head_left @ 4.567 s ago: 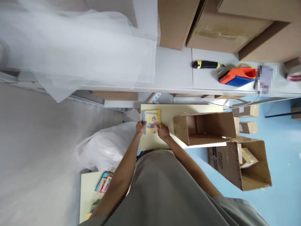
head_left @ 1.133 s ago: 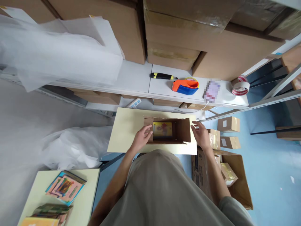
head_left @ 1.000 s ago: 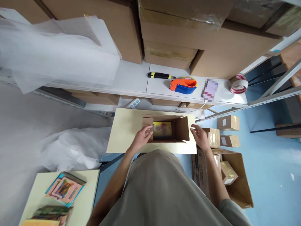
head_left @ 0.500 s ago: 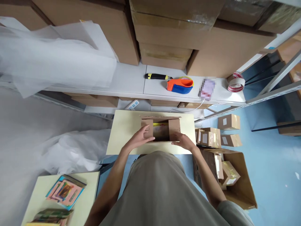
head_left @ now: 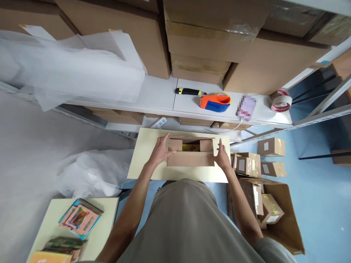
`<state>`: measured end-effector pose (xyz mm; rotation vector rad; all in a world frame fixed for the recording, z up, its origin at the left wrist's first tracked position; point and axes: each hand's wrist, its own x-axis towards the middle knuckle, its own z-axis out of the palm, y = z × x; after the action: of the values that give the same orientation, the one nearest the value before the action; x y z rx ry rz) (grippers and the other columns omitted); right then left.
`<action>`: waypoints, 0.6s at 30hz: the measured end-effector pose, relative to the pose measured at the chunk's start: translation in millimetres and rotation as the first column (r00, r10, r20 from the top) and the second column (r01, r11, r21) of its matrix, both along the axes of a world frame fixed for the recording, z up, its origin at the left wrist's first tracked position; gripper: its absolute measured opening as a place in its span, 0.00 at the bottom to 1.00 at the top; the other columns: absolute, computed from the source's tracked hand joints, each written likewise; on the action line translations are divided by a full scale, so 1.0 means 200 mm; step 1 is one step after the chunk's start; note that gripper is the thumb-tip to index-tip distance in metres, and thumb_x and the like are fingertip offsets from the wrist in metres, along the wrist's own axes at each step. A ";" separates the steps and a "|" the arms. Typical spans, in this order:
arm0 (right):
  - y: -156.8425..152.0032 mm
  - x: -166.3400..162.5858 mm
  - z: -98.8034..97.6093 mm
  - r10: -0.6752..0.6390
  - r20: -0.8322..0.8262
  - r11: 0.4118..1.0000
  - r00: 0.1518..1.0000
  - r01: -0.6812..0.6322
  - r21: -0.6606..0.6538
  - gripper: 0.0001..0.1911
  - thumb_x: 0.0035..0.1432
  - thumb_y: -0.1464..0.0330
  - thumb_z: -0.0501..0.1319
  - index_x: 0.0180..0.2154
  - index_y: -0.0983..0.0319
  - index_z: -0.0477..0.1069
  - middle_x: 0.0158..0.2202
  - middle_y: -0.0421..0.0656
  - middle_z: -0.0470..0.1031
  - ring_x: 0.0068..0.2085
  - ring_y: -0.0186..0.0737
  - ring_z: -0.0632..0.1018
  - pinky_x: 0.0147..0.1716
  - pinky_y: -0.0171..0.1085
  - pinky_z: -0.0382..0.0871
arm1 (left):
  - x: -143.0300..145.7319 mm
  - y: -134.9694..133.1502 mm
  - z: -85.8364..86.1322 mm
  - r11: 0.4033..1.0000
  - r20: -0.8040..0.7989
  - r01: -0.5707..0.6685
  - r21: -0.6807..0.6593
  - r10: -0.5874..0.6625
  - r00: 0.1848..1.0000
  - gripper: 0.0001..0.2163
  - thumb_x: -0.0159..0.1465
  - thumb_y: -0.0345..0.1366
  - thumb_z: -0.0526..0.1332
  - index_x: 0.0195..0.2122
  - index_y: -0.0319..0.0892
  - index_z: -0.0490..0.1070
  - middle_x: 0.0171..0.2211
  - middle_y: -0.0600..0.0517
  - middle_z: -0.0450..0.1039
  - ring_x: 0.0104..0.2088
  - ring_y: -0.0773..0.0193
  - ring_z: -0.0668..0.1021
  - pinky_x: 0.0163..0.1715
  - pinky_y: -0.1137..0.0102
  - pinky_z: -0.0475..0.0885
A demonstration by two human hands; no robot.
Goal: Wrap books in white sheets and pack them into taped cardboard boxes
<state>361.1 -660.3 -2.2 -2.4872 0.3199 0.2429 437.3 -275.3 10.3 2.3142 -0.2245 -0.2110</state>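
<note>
A small cardboard box point(head_left: 190, 159) sits on the pale yellow tabletop point(head_left: 142, 160) in front of me. Its two side flaps are folded inward and the wide near flap leans over part of the opening. Through the gap shows a yellow item with red marks point(head_left: 191, 147), mostly hidden. At the box's left end is my left hand point(head_left: 159, 150), fingers apart, its thumb touching the near flap's corner. My right hand point(head_left: 222, 157) is open at the right end, fingers pointing up and its thumb at the flap's corner.
On the shelf lie a utility knife point(head_left: 189, 91), an orange and blue tape dispenser point(head_left: 215, 103), a blurred-out phone point(head_left: 246, 107) and tape rolls point(head_left: 281, 101). Books point(head_left: 82, 219) rest on a lower-left table. A large open carton point(head_left: 287, 219) holding small boxes stands at right.
The near flap has come up over part of the opening. Both hands have moved outward to the box's ends, fingers spread wider. The view has shifted slightly.
</note>
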 end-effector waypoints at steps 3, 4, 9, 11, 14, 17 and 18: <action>-0.02 -0.04 0.01 0.052 0.059 0.998 0.997 -0.054 0.030 0.51 0.64 0.64 0.66 0.82 0.52 0.45 0.73 0.56 0.64 0.62 0.58 0.81 0.51 0.52 0.83 | -0.07 0.00 -0.03 0.999 0.029 0.045 0.002 -0.045 0.999 0.29 0.65 0.43 0.75 0.67 0.50 0.72 0.62 0.43 0.73 0.66 0.45 0.76 0.69 0.53 0.73; -0.03 -0.05 0.01 0.072 0.063 0.997 0.995 -0.074 0.036 0.47 0.65 0.64 0.66 0.80 0.50 0.53 0.73 0.54 0.64 0.61 0.57 0.82 0.53 0.53 0.83 | -0.10 0.01 -0.05 0.999 0.028 0.049 0.013 -0.049 0.998 0.25 0.65 0.42 0.75 0.63 0.49 0.74 0.60 0.43 0.74 0.65 0.45 0.76 0.68 0.52 0.73; -0.05 -0.09 -0.02 0.081 0.001 0.987 0.997 -0.081 0.141 0.26 0.66 0.59 0.68 0.64 0.53 0.79 0.67 0.50 0.76 0.54 0.53 0.86 0.56 0.52 0.83 | -0.22 -0.01 -0.16 0.999 -0.003 -0.054 0.006 0.054 0.999 0.14 0.71 0.42 0.68 0.56 0.48 0.77 0.58 0.42 0.75 0.61 0.47 0.78 0.63 0.54 0.78; -0.04 -0.09 -0.05 0.016 -0.015 0.970 1.000 -0.012 0.244 0.26 0.67 0.57 0.67 0.64 0.53 0.79 0.63 0.48 0.82 0.52 0.51 0.87 0.53 0.50 0.85 | -0.25 -0.03 -0.18 0.991 -0.018 -0.122 -0.054 0.121 0.992 0.13 0.73 0.44 0.64 0.55 0.46 0.78 0.57 0.42 0.76 0.55 0.51 0.82 0.56 0.58 0.82; 0.00 -0.09 -0.08 -0.135 -0.035 0.943 0.990 0.139 0.301 0.24 0.67 0.54 0.66 0.60 0.53 0.82 0.60 0.46 0.85 0.49 0.51 0.90 0.50 0.49 0.86 | -0.25 -0.09 -0.19 0.967 -0.032 -0.242 -0.077 0.240 0.970 0.12 0.73 0.44 0.63 0.51 0.45 0.80 0.53 0.42 0.80 0.45 0.56 0.85 0.49 0.62 0.83; 0.04 -0.09 -0.09 -0.221 -0.022 0.934 0.975 0.218 0.283 0.25 0.66 0.50 0.67 0.58 0.54 0.84 0.57 0.46 0.87 0.50 0.53 0.90 0.53 0.50 0.85 | -0.23 -0.14 -0.18 0.945 -0.038 -0.328 -0.010 0.328 0.944 0.09 0.73 0.39 0.62 0.47 0.44 0.81 0.52 0.43 0.83 0.43 0.55 0.87 0.50 0.61 0.82; 0.05 -0.09 -0.09 -0.235 -0.017 0.931 0.972 0.230 0.284 0.25 0.66 0.49 0.66 0.57 0.54 0.84 0.56 0.46 0.88 0.50 0.54 0.90 0.53 0.50 0.84 | -0.22 -0.14 -0.17 0.938 -0.040 -0.345 0.012 0.346 0.938 0.09 0.73 0.37 0.62 0.47 0.45 0.82 0.52 0.44 0.84 0.43 0.54 0.87 0.50 0.60 0.82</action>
<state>343.1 -650.8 -20.1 -2.1440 0.5303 0.1565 394.1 -304.3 -23.3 2.3067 0.2055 -0.0806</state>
